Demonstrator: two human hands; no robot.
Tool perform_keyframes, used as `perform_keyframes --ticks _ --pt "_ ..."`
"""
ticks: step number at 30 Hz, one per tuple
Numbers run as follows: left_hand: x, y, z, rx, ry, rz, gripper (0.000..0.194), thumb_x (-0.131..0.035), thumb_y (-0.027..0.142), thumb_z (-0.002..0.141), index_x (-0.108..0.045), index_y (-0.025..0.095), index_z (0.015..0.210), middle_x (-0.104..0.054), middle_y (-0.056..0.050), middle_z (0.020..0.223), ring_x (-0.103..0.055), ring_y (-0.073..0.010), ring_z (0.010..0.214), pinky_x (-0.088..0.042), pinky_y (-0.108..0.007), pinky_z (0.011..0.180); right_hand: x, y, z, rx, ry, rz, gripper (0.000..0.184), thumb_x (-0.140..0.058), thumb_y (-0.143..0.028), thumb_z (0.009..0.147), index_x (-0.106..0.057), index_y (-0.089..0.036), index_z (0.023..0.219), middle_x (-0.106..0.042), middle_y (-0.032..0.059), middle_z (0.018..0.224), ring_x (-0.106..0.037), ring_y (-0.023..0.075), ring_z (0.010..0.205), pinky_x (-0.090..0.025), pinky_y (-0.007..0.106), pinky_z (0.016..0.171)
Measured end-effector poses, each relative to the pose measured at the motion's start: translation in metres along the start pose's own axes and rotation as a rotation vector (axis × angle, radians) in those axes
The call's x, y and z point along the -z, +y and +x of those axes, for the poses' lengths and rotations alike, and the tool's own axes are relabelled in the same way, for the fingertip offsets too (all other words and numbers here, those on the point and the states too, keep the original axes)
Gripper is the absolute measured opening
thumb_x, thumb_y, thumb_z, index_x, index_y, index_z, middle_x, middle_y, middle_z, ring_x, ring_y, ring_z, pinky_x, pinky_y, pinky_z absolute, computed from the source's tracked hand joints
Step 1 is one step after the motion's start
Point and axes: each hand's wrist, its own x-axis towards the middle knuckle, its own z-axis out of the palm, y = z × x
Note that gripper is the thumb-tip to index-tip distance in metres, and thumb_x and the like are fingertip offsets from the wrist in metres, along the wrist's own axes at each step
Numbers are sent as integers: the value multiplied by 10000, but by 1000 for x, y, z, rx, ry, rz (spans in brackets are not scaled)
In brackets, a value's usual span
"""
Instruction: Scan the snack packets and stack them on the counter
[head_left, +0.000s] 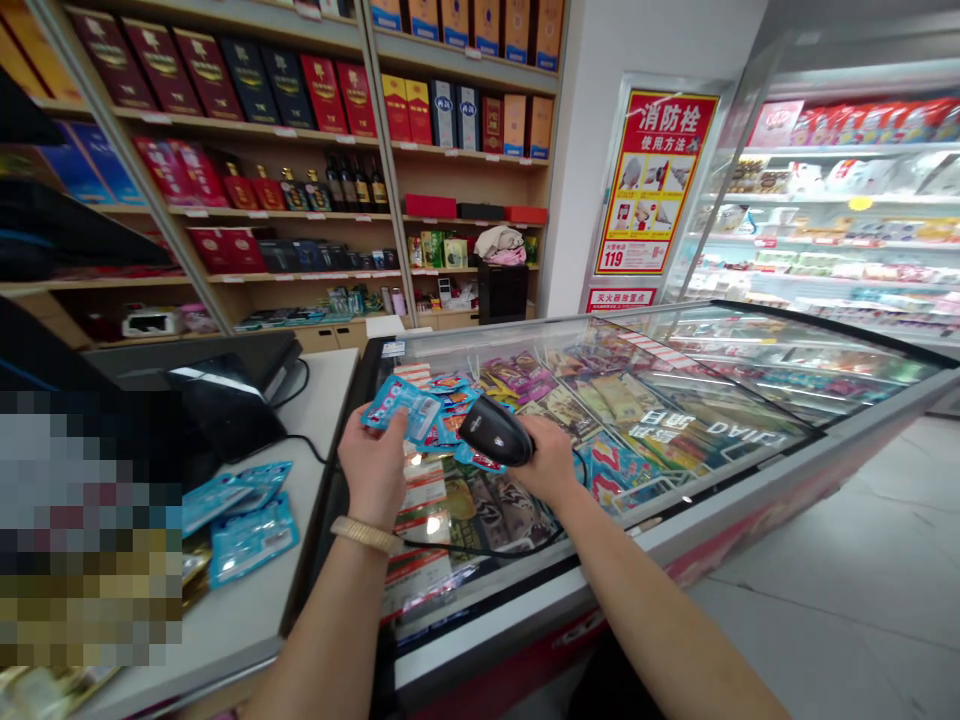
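Observation:
Between the thumb and fingers of my left hand (375, 455) is a small blue snack packet (405, 408), its barcode label facing up. My right hand (551, 462) is wrapped round a black handheld barcode scanner (495, 432), whose head points left toward the packet. A black cable (480, 550) trails from the scanner across the glass. Under and between the two hands, several more blue packets (450, 425) lie in a pile on the glass lid of a chest freezer (431, 575). A gold-coloured band sits on my left wrist.
On the white counter (262, 590) at left lie more blue packets (251, 535), near a dark screen (225, 405). Wrapped frozen goods (600, 390) show through the freezer glass. Shelves of boxed bottles (330, 95) stand behind, a lit open refrigerator (847, 200) at right. Part of the left is pixelated.

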Motion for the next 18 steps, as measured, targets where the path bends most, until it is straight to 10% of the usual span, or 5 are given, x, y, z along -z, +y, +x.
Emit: perform_keyframes --ticks 9,13,18 --pt "119 67 58 -456 47 906 376 -618 304 752 -592 193 1110 -608 -63 961 -610 -244 923 -499 -433 921 1 3 -4 34 38 32 247 -580 -245 739 -680 -182 956 -709 87 840 -663 244 764 -514 341 700" --pt "169 74 88 -398 -44 1186 147 -532 243 784 -617 192 893 -624 -85 1014 -532 -311 1201 -401 -468 1090 0 5 -5 52 50 -5 249 -569 -239 725 -680 -186 942 -711 90 834 -667 256 765 -516 351 690" --pt "188 60 106 -280 -165 1290 139 -548 290 699 -625 205 778 -659 -148 1021 -578 -334 1170 -429 -464 1069 1 5 -6 68 36 -10 221 -569 -244 743 -676 -185 927 -702 82 812 -661 248 748 -503 340 678"
